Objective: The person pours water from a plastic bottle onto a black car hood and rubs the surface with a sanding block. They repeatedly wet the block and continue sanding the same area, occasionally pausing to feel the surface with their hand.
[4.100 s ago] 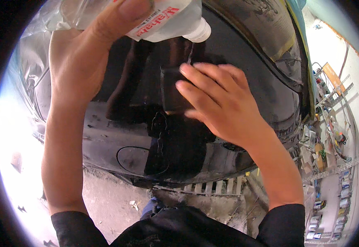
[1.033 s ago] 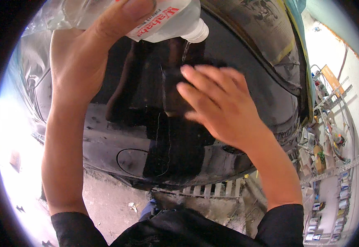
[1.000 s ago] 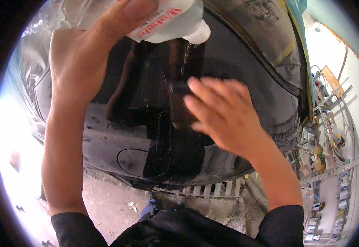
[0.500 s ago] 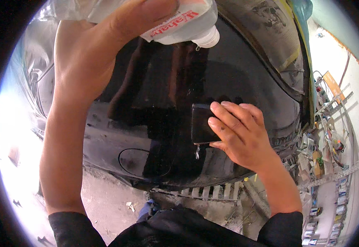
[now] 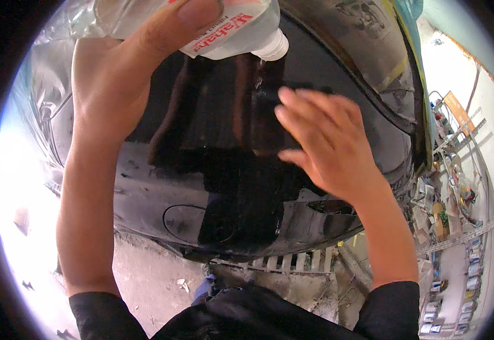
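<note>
My left hand (image 5: 145,62) grips a clear plastic water bottle (image 5: 238,34), tilted with its white neck pointing down and right. Water trickles from the mouth onto a glossy black car panel (image 5: 201,130). My right hand (image 5: 329,133), slightly blurred, is over the panel just below and right of the bottle's mouth. Its fingers hold a flat black block (image 5: 265,127) against the panel; the block's outline barely shows against the dark paint. The panel is wet and mirrors dark shapes. A thin round line (image 5: 182,207) marks its lower left part.
Plastic sheeting (image 5: 60,22) and masking film (image 5: 414,34) border the panel. A slatted grating (image 5: 286,262) lies on the concrete floor (image 5: 150,272) below. Shelves with several cans (image 5: 474,269), tools and cables stand along the right wall.
My right hand has slid the block up the panel, toward the bottle's mouth. The bottle has shifted slightly left and up in view, and water is still running from it.
</note>
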The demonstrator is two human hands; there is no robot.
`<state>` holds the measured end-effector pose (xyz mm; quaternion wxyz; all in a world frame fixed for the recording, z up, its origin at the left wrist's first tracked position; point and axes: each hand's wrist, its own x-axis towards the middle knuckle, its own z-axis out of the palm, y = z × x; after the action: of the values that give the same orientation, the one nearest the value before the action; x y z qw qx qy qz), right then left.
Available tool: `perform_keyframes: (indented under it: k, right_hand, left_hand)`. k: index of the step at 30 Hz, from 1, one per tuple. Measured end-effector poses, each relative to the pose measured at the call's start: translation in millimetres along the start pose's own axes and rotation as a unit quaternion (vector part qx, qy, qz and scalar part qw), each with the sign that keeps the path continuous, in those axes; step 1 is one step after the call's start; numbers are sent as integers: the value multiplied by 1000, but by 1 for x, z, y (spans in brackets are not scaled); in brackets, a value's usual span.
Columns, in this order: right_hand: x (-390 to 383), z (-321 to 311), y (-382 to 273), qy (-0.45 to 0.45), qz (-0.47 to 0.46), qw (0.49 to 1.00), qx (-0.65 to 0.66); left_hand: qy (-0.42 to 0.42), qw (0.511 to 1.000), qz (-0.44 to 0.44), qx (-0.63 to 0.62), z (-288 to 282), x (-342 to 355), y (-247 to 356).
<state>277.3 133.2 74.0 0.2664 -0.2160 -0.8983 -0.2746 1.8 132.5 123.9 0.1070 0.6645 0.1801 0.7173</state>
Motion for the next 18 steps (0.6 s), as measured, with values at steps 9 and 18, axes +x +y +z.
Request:
perform_keyframes:
  k: [9,18]
  right_hand:
    - [-47,-10,-15,-21,9,1000,20]
    - [-39,-7,-6,-20,-3,1000,14]
  left_hand:
    - [8,990,-98,101,3,0,36]
    - [-34,994,-55,84,2,2,38]
